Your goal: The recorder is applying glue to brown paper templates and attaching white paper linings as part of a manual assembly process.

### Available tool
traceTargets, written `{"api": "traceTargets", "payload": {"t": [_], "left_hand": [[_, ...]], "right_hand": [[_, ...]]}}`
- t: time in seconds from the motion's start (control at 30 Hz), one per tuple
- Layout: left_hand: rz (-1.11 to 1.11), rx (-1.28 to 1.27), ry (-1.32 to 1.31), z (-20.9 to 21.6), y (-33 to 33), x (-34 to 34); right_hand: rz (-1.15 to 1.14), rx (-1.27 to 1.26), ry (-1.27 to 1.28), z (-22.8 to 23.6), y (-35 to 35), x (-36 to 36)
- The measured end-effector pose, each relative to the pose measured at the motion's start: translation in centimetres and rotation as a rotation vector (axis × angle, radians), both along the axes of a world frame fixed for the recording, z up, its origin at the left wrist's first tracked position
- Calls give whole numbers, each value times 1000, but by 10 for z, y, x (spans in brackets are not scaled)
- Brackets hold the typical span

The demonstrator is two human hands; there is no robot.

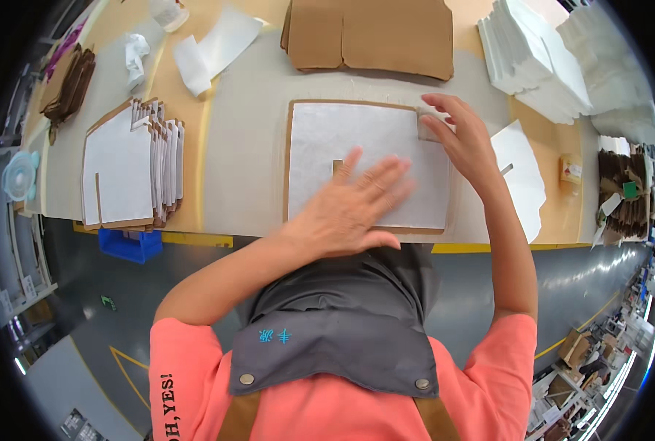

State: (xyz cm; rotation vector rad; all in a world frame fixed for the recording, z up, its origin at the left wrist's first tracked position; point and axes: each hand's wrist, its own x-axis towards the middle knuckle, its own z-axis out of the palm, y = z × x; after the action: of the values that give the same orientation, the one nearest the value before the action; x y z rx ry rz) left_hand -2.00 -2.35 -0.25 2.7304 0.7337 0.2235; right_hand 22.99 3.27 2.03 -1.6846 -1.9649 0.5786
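On the workbench [247, 140] we press our left hand [353, 206] flat, fingers spread, on the white sheet [357, 143]; our right hand [463, 140] pinches its far-right corner tab [427, 126].

White sheet [357, 151] lies flat — glued onto brown cardboard [449, 213].

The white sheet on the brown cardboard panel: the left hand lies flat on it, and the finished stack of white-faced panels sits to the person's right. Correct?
Not quite. The head view shows the stack of white-faced panels to the person's left. The left hand does lie flat on the white sheet on the brown cardboard panel.
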Motion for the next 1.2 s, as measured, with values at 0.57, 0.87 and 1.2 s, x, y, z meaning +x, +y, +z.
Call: {"api": "traceTargets", "payload": {"t": [0.57, 0.87, 1.2], "left_hand": [[-337, 118, -45, -5, -67, 4], [-58, 78, -89, 1, -48, -32], [698, -111, -652, -2, 1, -113]], "right_hand": [[205, 73, -173, -10, 48, -3], [62, -409, 113, 4, 35, -8], [101, 83, -53, 91, -49, -73]]}}
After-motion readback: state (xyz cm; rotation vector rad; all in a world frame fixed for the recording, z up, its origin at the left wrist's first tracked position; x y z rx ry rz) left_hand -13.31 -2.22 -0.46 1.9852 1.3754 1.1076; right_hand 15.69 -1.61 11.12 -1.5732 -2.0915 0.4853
